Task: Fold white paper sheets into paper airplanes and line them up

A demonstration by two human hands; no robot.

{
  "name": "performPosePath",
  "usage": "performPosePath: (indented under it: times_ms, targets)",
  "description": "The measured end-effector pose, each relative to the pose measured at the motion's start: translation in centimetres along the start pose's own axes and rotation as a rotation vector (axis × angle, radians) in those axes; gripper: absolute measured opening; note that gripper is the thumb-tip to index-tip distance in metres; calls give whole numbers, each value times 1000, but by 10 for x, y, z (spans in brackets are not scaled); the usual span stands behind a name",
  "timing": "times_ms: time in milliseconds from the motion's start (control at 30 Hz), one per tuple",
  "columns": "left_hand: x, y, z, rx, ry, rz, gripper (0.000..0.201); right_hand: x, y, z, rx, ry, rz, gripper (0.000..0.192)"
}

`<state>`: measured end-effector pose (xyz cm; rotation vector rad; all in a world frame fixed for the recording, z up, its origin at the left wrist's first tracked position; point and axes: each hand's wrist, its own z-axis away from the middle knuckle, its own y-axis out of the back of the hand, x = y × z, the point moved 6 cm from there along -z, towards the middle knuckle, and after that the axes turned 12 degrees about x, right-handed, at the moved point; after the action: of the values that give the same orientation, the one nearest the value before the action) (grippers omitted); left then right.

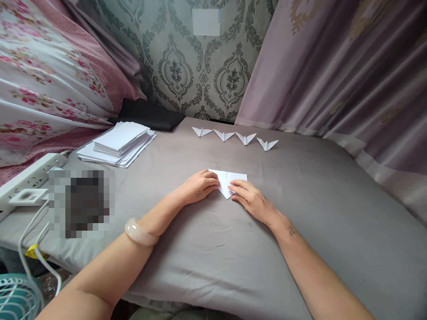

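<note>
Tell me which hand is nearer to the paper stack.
Left. The left hand is right of the paper stack and closer to the camera, at the left of the folded sheet; the right hand is farther right, at the sheet's right.

A folded white paper (226,178) is touched by the left hand (201,185) and the right hand (251,198) on grey cloth (216,242). Behind it, four winged papers (246,139) are lined up; to the left, white sheets (122,135) are stacked.

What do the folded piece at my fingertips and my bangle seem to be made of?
Folded piece: likely matte white paper, given its straight crease and sharp edges. Bangle: pale and glossy, with bright highlights; perhaps polished stone or plastic.
</note>
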<state>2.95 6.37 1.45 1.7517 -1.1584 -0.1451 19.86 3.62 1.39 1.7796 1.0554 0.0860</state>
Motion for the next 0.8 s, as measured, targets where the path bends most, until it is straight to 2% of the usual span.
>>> performPosePath:
  times_ms: [100,233,433,533,633,700,800]
  targets:
    - [2,1,1,1,0,-29,23,-8,-2,-1,0,107,142,26]
    - [6,-1,2,-15,-5,-60,23,-13,-3,-2,17,171,247,22]
    - [12,-3,-4,-41,-55,-131,23,-14,-1,-9,165,236,312,22]
    - [11,-3,-7,-32,-63,-248,25,-16,-2,-11,213,229,326,21]
    - [13,-8,-6,-51,-126,-336,27,-17,-5,-11,172,182,312,22]
    - [15,-12,-5,-67,-160,-360,26,-15,-8,-11,144,132,298,30]
    - [13,-14,-6,-70,-132,-357,27,-12,-10,-13,135,83,301,29]
